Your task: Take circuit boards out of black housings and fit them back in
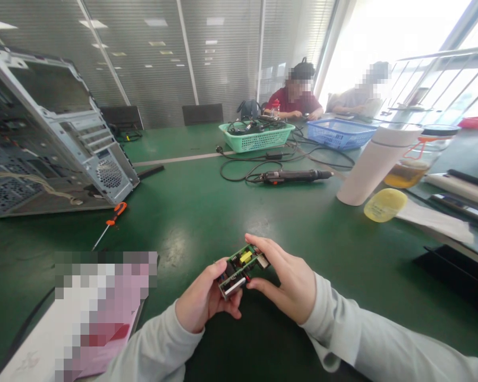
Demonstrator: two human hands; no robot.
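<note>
A small green circuit board (239,267) with a yellow component and a metal-edged part at its lower left is held above the table, tilted. My left hand (207,293) grips its left end, thumb on top and the other fingers curled beneath. At the right end, my right hand (289,278) has its fingers along the far edge and its thumb at the near edge, so the board sits between them. Part of the board is hidden by my fingers. Further left lies a screwdriver (114,216) with an orange and black handle, beside an open metal computer case (97,154).
An electric screwdriver (297,176) with a cable lies beyond my hands. Behind it are a green basket (258,140) of cables and a blue basket (338,133). A white tumbler (372,167) and a yellow container (385,205) stand at right. Two people sit at the far end.
</note>
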